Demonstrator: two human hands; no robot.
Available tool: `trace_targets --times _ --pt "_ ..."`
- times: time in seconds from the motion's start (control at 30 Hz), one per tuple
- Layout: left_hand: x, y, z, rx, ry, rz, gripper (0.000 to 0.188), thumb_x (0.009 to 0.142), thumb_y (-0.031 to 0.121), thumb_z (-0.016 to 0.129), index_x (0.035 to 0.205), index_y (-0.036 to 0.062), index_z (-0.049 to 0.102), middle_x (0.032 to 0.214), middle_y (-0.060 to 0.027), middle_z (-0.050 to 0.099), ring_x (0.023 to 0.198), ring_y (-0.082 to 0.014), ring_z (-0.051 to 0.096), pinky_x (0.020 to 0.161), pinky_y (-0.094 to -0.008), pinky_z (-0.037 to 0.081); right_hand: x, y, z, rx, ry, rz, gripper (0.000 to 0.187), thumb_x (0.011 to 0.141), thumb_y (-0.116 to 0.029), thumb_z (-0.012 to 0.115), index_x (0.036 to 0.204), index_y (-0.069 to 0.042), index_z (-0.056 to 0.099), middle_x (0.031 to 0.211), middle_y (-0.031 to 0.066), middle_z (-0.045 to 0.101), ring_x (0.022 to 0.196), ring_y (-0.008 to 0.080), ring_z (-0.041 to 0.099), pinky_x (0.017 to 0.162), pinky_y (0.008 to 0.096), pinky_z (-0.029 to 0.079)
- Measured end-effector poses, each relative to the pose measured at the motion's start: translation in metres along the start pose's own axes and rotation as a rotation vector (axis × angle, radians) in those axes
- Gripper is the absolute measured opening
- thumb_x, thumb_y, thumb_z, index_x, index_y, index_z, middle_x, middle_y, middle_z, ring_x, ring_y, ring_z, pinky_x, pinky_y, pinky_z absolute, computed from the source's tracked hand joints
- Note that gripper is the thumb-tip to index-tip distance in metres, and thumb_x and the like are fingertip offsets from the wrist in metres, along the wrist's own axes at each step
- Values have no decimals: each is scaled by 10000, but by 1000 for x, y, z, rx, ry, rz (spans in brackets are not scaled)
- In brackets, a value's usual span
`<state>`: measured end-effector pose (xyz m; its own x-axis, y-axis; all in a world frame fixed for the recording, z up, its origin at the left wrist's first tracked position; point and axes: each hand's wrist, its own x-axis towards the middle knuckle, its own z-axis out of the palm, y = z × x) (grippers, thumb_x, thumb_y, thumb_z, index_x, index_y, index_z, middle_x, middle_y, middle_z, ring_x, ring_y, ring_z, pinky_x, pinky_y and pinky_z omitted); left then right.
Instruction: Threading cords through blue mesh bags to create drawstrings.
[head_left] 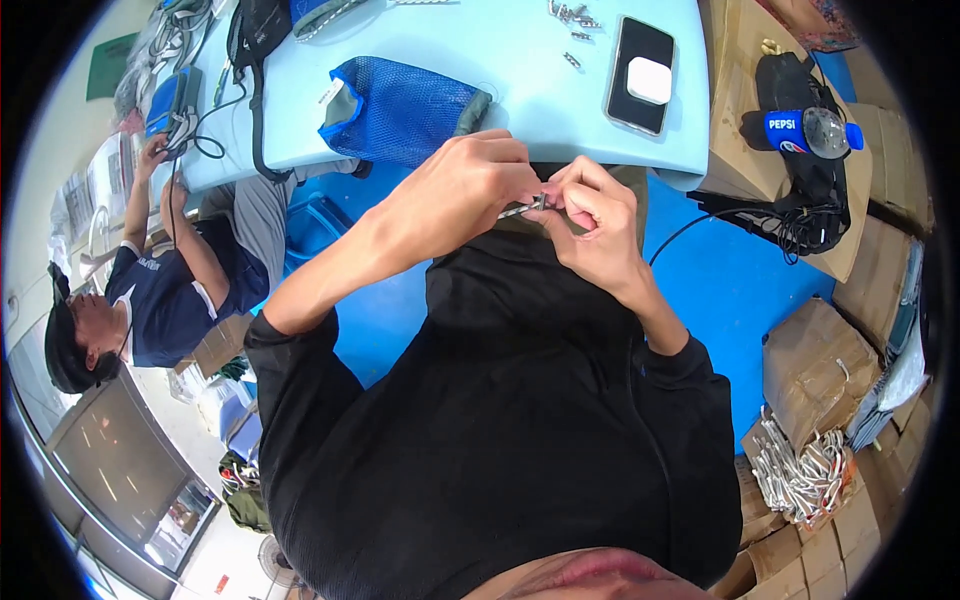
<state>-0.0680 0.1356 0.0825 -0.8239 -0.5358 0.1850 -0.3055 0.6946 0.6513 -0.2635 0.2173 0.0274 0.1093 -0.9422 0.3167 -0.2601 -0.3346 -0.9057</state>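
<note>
My left hand (465, 190) and my right hand (600, 215) meet just off the near edge of the table, above my lap. Between their fingertips is a thin segmented strip (515, 211), light and dark, metallic-looking. At its right end a small dark piece is pinched by my right thumb and fingers. My left fingers are bent closed on the strip, partly hidden behind the hand. A blue mesh pouch (405, 110) with a white tag lies on the table beside my left hand. Loose small metal pieces (572, 60) lie farther back.
On the light blue table (520, 100) sits a black phone (625, 110) with a white case (650, 80) on it. To the right, a bottle (815, 133) and black cables rest on a cardboard box. At left a person (170, 280) handles a blue device. Cartons (825, 365) stand at right.
</note>
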Motion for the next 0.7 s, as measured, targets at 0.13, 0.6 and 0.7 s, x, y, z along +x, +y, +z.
trace_targets --times 0.13,0.6,0.7 --pt "3 -4 1 -144 -51 -142 138 809 -44 767 934 14 772 861 -108 730 762 -272 707 676 -336 563 -4 -1 0 -29 -15 25 262 740 92 821 722 61 562 810 104 540 632 194 559 527 322 417" --pt "2 1 5 -423 -9 -402 131 807 -1 786 931 -39 775 755 -135 749 671 -151 703 637 -282 542 -9 5 5 -102 51 -116 225 698 154 794 818 69 624 827 114 555 659 246 604 552 362 481" --pt "4 -1 4 -451 -33 -399 114 802 1 798 885 -50 740 729 -138 736 636 -145 686 607 -272 520 -10 6 7 -127 56 -153 240 692 150 800 783 59 597 827 115 554 678 255 607 558 366 486"
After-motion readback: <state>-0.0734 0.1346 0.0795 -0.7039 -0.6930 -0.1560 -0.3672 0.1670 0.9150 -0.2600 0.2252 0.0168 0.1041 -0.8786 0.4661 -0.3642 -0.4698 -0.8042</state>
